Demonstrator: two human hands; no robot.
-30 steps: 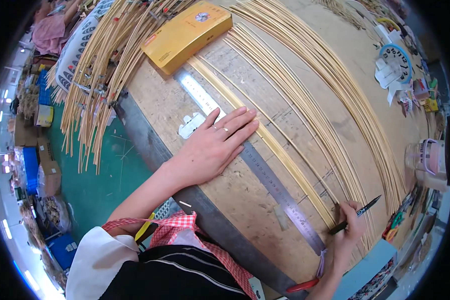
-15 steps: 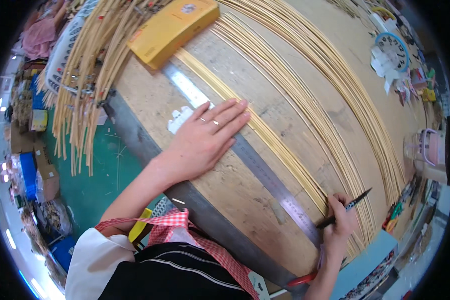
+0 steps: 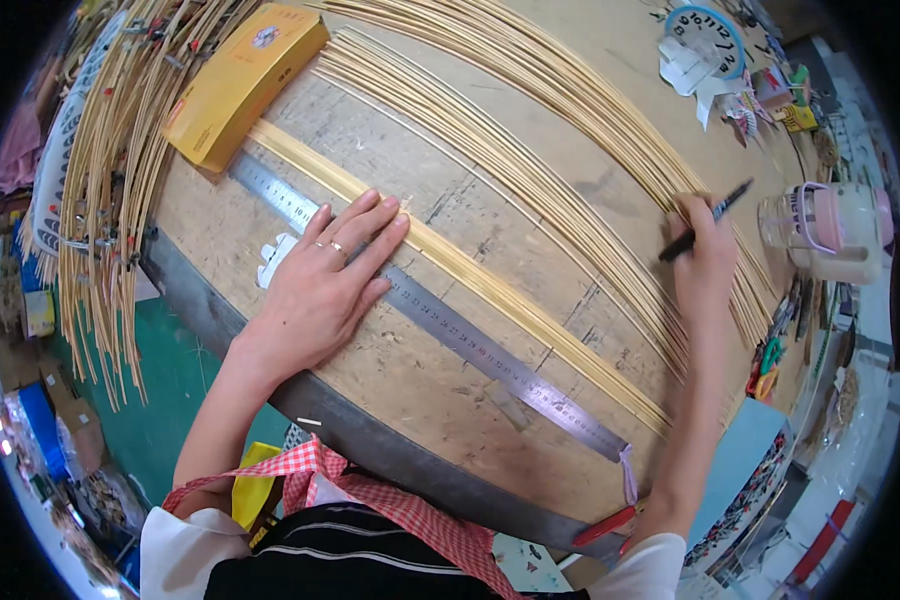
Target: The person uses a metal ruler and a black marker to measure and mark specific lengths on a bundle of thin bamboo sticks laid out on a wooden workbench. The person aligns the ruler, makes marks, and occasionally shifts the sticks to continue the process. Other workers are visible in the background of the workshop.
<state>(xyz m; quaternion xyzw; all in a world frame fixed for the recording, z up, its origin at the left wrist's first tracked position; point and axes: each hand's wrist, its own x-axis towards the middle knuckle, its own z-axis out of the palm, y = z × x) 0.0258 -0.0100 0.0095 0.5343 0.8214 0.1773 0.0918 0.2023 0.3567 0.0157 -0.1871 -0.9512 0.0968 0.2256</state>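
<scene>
Yellow box [image 3: 245,85] at the ends of ruler [image 3: 470,342] and sticks [image 3: 490,290]

White sleeves [image 3: 185,555] on both sides, end up around elbows, forearms [image 3: 225,400] bare below. Black front [image 3: 360,540] with thin white stripes [image 3: 370,552] curving across. Red-and-white gingham trim [image 3: 315,462] along top edge, kinda bunched, narrow strip [image 3: 215,480] crossing left arm. Couple slim rings [image 3: 337,247] on left hand [image 3: 328,275].
</scene>
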